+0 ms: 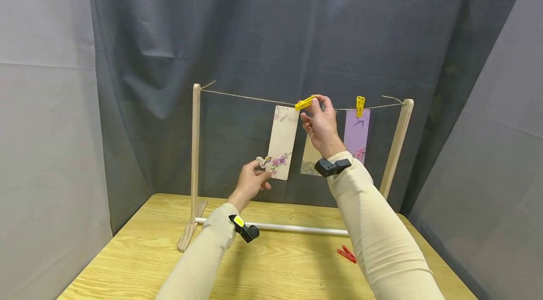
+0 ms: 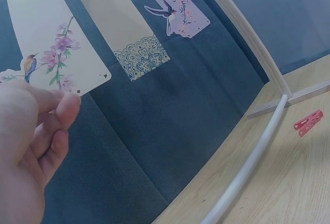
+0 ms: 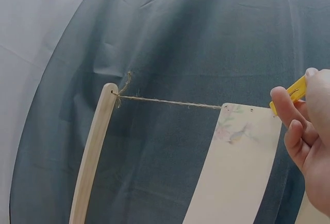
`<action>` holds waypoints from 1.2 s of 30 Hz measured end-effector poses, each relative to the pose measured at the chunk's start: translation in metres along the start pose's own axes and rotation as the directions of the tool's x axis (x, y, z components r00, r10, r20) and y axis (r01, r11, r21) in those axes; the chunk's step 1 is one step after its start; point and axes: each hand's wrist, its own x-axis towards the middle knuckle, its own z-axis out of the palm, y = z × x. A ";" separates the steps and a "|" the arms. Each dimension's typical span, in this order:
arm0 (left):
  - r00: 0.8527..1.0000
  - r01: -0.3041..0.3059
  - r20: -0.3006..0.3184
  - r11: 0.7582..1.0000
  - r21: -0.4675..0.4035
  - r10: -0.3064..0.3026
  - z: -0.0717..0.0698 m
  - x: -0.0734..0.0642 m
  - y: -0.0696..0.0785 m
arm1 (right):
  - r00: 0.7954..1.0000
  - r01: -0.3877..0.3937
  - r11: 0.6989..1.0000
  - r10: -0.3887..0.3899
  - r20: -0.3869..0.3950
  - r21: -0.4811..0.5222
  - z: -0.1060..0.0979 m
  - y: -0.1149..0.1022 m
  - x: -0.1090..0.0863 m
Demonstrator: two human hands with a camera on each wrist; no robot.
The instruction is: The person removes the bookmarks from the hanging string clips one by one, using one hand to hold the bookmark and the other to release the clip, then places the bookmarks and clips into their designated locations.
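My left hand pinches the lower left edge of a cream bookmark card with purple blossoms and a small bird. The card's top edge is at the twine. My right hand pinches a yellow clothespin, tilted, its tip at the card's upper right corner. Whether the clothespin's tip grips the card and twine I cannot tell. Behind my right hand hangs a beige card with a lace-like pattern, its top hidden in the head view. To the right, a second yellow clothespin holds a lilac card with a swallow.
The twine runs between a left wooden post and a right wooden post. A white rod joins them low down. A red clothespin lies on the wooden table. A dark curtain hangs behind.
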 end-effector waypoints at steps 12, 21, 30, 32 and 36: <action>1.000 0.012 -0.002 1.000 -0.023 -0.012 -0.006 -0.006 -0.002 | 1.000 -0.007 1.000 0.007 0.005 0.002 -0.009 0.009 -0.004; 1.000 0.008 -0.005 1.000 -0.019 -0.009 -0.008 -0.011 0.001 | 1.000 -0.010 1.000 0.010 -0.004 -0.022 -0.015 0.008 -0.009; 1.000 0.010 -0.005 1.000 0.007 -0.010 -0.016 -0.017 -0.003 | 1.000 -0.025 0.999 0.025 0.004 -0.028 -0.023 0.011 -0.014; 1.000 0.009 -0.002 1.000 0.013 -0.009 -0.018 -0.020 -0.004 | 0.999 -0.031 0.999 0.031 0.012 -0.032 -0.024 0.013 -0.015; 1.000 0.015 -0.005 1.000 0.020 -0.015 -0.024 -0.024 -0.005 | 1.000 -0.020 0.998 0.021 0.022 -0.053 -0.026 0.015 -0.018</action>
